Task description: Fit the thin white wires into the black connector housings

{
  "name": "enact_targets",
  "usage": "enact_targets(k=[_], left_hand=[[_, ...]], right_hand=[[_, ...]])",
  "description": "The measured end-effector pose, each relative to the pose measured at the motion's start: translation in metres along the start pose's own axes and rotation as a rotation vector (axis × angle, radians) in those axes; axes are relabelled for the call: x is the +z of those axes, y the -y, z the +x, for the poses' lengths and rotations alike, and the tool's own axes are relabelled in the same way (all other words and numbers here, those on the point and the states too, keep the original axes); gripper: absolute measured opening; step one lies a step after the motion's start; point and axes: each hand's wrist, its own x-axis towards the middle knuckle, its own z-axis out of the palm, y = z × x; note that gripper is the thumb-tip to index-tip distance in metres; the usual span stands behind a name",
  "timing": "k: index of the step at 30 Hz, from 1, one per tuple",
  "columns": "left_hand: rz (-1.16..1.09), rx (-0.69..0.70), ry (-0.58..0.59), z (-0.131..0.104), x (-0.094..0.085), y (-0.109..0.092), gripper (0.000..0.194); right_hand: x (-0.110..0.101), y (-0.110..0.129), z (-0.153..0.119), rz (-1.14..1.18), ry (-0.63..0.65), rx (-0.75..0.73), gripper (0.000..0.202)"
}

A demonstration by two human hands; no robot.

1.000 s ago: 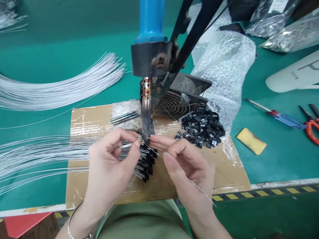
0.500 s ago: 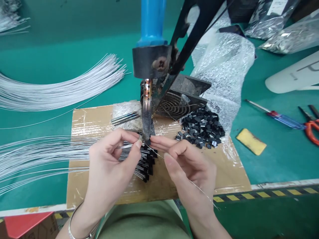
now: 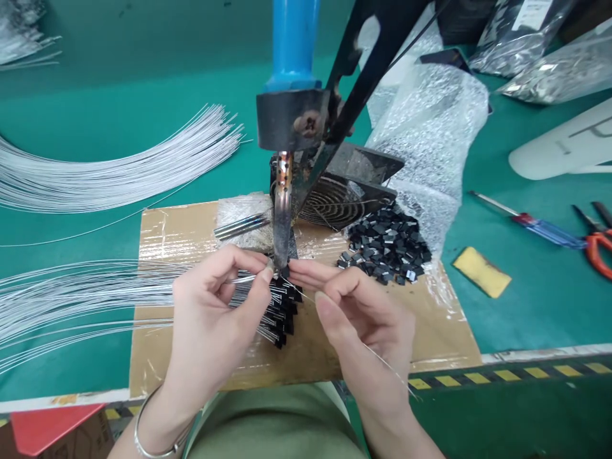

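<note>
While nothing visibly shifts | my left hand (image 3: 217, 312) pinches white wire (image 3: 245, 278), right hand (image 3: 368, 319) solder wire (image 3: 385, 363), at soldering-iron tip (image 3: 282, 236) | work seems steady

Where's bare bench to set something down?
Bare green bench: lower right, between the yellow sponge, orange-handled tool and striped edge; upper left, above the upper white wire bundle and left of the blue iron handle. Crowded: around the iron tip, where the left hand and right hand sit close together beside the wired black parts.
</note>
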Motion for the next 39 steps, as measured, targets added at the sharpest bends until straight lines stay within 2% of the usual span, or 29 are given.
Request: enact_targets(k=[39], left_hand=[[0.028,-0.016,-0.008,-0.0021,-0.0012,-0.0037,0.013]], right_hand=[[0.0013,-0.0015,-0.0011,-0.077,-0.015,-0.015,0.018]])
